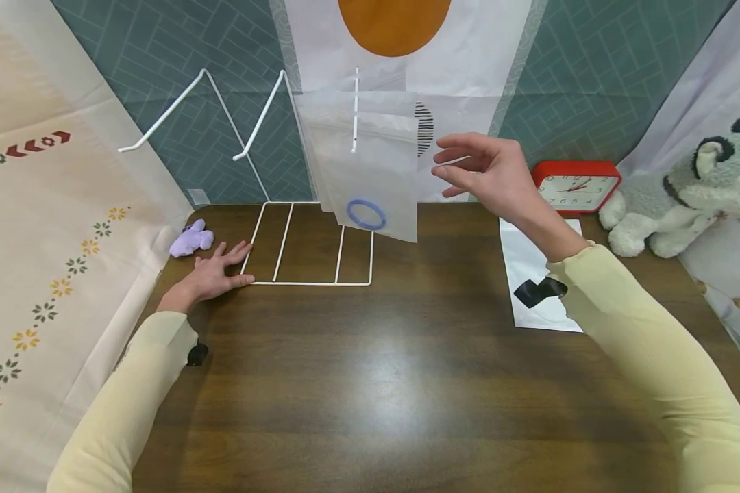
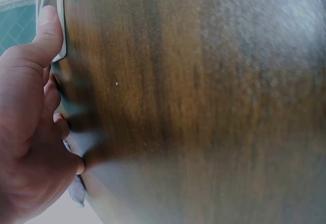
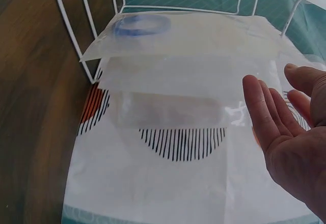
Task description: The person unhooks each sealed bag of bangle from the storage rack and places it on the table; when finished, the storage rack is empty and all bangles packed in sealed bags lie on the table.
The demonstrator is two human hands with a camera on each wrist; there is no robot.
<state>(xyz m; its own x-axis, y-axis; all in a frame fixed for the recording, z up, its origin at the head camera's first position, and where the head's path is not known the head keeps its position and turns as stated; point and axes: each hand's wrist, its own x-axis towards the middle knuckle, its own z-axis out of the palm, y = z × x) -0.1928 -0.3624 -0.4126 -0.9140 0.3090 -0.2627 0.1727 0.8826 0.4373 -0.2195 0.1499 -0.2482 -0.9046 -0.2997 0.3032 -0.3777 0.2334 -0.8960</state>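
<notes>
Hovering with nearer right hand [image 1: 490, 168], grip apart and holding nothing, just right of translucent plastic bags [image 1: 379, 174] hanging long axis downward from white wire rack [image 1: 302, 283]; resting left hand [image 1: 214, 274], spread-fingered, at rack's near-left base corner.

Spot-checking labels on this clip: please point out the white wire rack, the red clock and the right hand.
White wire rack [image 1: 308, 283]: head view, front wire of its base.
Red clock [image 1: 577, 192]: head view, dial.
Right hand [image 1: 496, 168]: head view, middle of the hand.
</notes>
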